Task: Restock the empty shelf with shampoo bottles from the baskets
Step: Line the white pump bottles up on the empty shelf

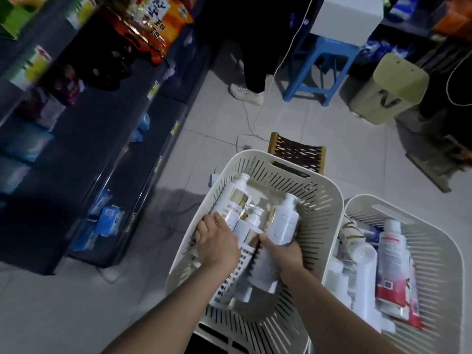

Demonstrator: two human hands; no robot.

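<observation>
At the far left stands a dark shelf unit (84,154), with blue packets (108,218) on a low tier, well apart from the bottles. Just right of it on the tiled floor sits a cream slotted basket (320,213), and both hands are inside it. The left hand (217,242) lies over the foot of a gold-banded bottle (231,203), its fingers (201,226) curled down the bottle's left side and the thumb on its face. Beside it the right hand (282,254) grips the base of a white pump bottle (283,221), fingers wrapped round it from below, the neck pointing away. A blurred bottle (264,270) lies just left of that wrist, touching the thumb. Further right a second basket (454,251) holds more bottles, among them a red-labelled bottle (390,264) lying flat
</observation>
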